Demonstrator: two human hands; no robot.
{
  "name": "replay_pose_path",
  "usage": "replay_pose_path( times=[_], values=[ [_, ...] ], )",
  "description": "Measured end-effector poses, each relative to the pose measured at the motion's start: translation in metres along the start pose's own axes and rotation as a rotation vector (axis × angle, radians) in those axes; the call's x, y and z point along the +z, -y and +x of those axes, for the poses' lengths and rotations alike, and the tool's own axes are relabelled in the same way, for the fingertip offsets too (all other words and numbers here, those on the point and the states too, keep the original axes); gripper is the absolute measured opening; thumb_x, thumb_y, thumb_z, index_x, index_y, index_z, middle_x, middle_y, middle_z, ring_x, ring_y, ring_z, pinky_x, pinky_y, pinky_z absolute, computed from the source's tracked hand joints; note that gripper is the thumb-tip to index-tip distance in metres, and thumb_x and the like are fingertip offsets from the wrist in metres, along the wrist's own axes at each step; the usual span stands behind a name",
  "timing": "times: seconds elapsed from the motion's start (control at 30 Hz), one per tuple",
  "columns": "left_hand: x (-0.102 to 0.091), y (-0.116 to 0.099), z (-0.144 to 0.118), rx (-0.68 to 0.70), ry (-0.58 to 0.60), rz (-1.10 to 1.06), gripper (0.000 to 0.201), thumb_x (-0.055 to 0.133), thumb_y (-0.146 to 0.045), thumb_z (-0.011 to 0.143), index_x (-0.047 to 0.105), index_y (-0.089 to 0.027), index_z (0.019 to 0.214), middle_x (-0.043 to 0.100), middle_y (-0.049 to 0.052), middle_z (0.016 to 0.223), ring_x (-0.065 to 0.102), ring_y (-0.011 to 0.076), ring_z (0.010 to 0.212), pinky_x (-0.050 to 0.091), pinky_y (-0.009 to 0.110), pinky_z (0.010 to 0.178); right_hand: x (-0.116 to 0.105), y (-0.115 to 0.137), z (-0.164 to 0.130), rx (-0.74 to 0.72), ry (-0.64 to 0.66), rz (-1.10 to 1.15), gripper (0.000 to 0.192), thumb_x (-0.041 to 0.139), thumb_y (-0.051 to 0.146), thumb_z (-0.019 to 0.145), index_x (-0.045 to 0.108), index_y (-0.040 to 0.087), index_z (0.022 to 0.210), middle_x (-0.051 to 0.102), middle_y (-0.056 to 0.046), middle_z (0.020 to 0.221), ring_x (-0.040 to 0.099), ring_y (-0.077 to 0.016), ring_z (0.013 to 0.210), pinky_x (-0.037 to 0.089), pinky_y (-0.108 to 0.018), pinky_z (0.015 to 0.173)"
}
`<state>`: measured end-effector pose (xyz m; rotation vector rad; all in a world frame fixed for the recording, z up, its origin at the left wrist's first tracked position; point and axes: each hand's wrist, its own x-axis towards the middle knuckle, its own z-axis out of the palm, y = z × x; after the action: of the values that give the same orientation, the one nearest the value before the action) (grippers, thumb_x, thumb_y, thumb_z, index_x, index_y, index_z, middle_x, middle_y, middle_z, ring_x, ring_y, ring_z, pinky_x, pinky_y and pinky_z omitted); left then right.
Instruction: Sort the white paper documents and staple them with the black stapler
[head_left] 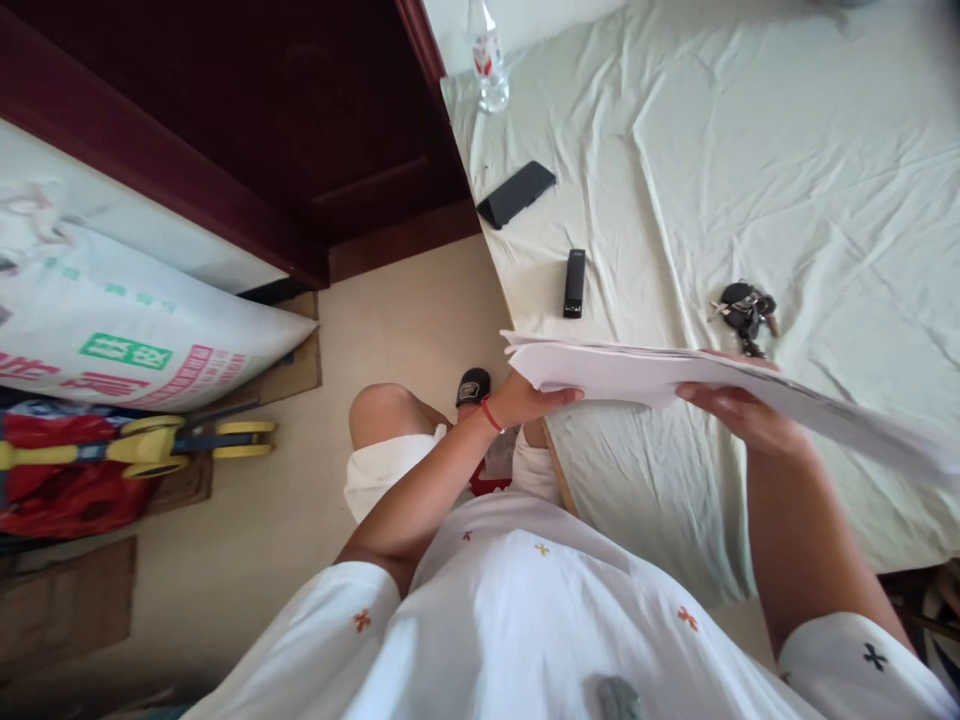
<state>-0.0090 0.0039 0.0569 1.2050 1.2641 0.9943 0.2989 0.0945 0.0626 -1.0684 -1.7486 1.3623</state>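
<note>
A stack of white paper sheets is held up on edge above the cloth-covered table, its long side running to the right. At its left end my left hand grips it, thumb on the near face and the other fingers hidden behind. My right hand is closed on the stack nearer its middle, with the thumb in front. The right end of the sheets droops and looks blurred. Just beyond the stack, a small black stapler-like device lies on the cloth. A bunch of keys rests past my right hand.
On the table's pale cloth lie a black phone and, farther back, a clear plastic bottle. To the left are a dark red door, a big printed sack and a yellow wheeled toy on the floor.
</note>
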Motion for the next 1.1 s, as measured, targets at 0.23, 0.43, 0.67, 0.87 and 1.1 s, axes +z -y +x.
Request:
replay_pose_path(
  times=[0.23, 0.43, 0.67, 0.87, 1.1],
  values=[
    [0.019, 0.009, -0.014, -0.035, -0.017, -0.100, 0.067, 0.077, -0.069, 0.078, 0.074, -0.016, 0.118, 0.080, 0.015, 0.117, 0.075, 0.0290, 0.110, 0.059, 0.046, 0.103, 0.007, -0.008, -0.019, 0.137, -0.030, -0.003, 0.037, 0.090, 0.058, 0.068, 0.080, 0.025, 0.082, 0.080, -0.002, 0.086, 0.076, -0.0214, 0.082, 0.065, -0.034, 0.072],
    [0.028, 0.037, -0.037, -0.038, 0.054, -0.055, 0.055, 0.080, -0.062, 0.079, 0.077, -0.016, 0.110, 0.080, 0.014, 0.120, 0.072, 0.0293, 0.117, 0.054, 0.046, 0.111, 0.011, -0.019, -0.030, 0.344, 0.053, 0.241, 0.048, 0.095, 0.043, 0.067, 0.080, 0.024, 0.108, 0.082, -0.006, 0.111, 0.078, -0.0249, 0.099, 0.068, -0.035, 0.080],
    [0.033, 0.028, -0.018, -0.162, -0.351, -0.490, 0.058, 0.079, -0.071, 0.075, 0.078, -0.018, 0.099, 0.082, 0.010, 0.105, 0.075, 0.0308, 0.110, 0.058, 0.046, 0.102, 0.019, -0.029, -0.038, 0.629, 0.191, 0.296, 0.052, 0.096, 0.047, 0.064, 0.080, 0.019, 0.105, 0.083, -0.009, 0.102, 0.080, -0.0276, 0.082, 0.069, -0.038, 0.068],
    [0.038, 0.031, -0.016, -0.187, -0.310, -0.488, 0.056, 0.083, -0.071, 0.071, 0.078, -0.017, 0.085, 0.080, 0.008, 0.091, 0.074, 0.0276, 0.099, 0.058, 0.044, 0.095, 0.021, -0.029, -0.042, 0.620, -0.014, 0.348, 0.048, 0.087, 0.063, 0.072, 0.080, 0.020, 0.094, 0.081, -0.006, 0.083, 0.076, -0.0249, 0.064, 0.064, -0.035, 0.056],
    [0.024, 0.022, 0.002, -0.022, -0.233, -0.500, 0.081, 0.086, -0.063, 0.070, 0.064, -0.027, 0.139, 0.076, 0.007, 0.120, 0.072, 0.0290, 0.111, 0.055, 0.046, 0.100, 0.026, -0.029, -0.042, 0.699, -0.037, 0.397, 0.047, 0.089, 0.062, 0.068, 0.080, 0.020, 0.087, 0.080, -0.006, 0.077, 0.075, -0.0249, 0.059, 0.063, -0.035, 0.053]
  ],
)
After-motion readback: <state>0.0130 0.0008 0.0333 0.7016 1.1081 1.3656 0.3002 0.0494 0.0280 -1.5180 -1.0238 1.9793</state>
